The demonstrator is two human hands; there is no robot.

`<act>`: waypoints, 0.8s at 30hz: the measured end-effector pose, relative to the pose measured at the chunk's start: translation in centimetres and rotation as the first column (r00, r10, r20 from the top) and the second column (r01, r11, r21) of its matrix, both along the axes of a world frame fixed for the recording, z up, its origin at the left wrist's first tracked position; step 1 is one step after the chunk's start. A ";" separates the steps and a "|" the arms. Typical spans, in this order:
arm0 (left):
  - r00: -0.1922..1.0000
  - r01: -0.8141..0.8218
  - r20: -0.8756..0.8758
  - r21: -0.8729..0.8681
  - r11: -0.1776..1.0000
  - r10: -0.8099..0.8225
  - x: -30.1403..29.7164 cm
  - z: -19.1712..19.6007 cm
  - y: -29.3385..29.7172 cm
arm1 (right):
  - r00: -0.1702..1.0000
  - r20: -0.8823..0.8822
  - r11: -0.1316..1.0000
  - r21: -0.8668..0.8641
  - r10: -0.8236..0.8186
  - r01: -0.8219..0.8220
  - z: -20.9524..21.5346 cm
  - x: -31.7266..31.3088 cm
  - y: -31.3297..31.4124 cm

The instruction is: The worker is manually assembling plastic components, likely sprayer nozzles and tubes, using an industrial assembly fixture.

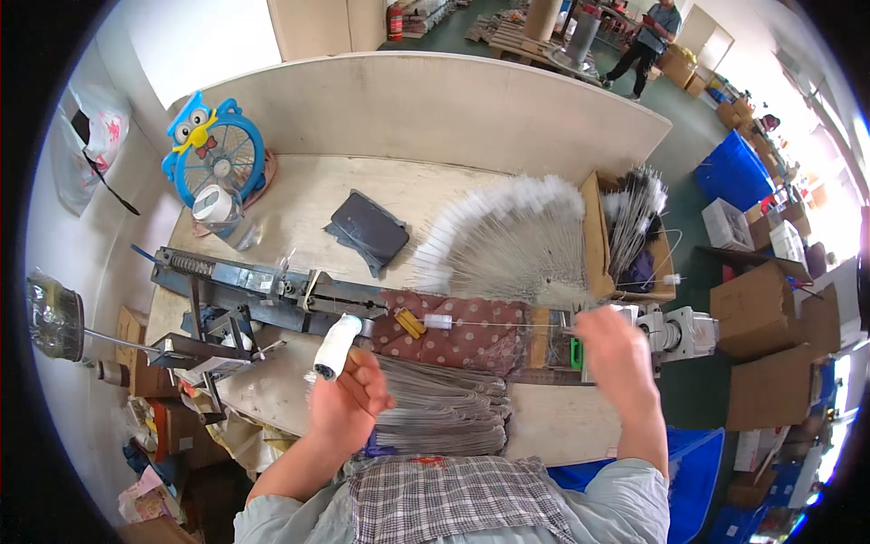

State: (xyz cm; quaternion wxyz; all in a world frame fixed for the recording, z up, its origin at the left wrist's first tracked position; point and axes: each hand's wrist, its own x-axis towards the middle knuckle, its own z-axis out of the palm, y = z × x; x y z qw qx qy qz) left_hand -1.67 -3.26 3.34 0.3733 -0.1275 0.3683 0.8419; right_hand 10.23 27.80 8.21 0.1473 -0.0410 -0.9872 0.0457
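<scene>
My left hand [349, 399] is palm up, its fingers loosely curled and apart. It is beside a white-wrapped, tube-like handle [338, 347] on the bench machine [290, 295]; whether it touches the handle I cannot tell. A small white bristle brush [439, 321] on a thin wire stem lies across the middle of the machine, next to a yellow-handled tool [410, 323]. My right hand [618, 354] is blurred at the right end of the stem, by a metal clamp and a grey motor unit [680, 335]. Its fingertips are hidden.
Finished-looking white brushes [507, 218] fan out behind the machine, beside a cardboard box [595, 231] of more. Bent wires [444, 408] are stacked in front. A dark pouch [369, 231], blue fan [220, 154] and blue bin [698, 480] stand around; a person [654, 41] is far off.
</scene>
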 end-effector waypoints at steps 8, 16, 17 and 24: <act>0.102 -0.128 -0.819 -0.574 0.809 -0.565 -0.1 -0.4 10.3 | 0.990 -0.069 0.900 -0.428 -0.122 0.081 -0.3 -2.9 1.1; -0.286 -0.640 -0.485 -0.545 0.542 -0.826 -4.4 -6.3 16.1 | 0.996 -0.048 0.893 -0.448 -0.076 0.047 -3.4 -4.4 1.9; -0.315 -0.677 -0.449 -0.510 0.530 -0.836 -5.1 -6.3 16.5 | 0.997 -0.042 0.888 -0.457 -0.070 0.043 -3.2 -4.2 1.9; -0.317 -0.591 -0.519 -0.547 0.593 -0.794 -4.4 -3.0 14.0 | 0.962 -0.044 0.884 -0.383 0.271 -0.267 -1.6 -6.4 0.6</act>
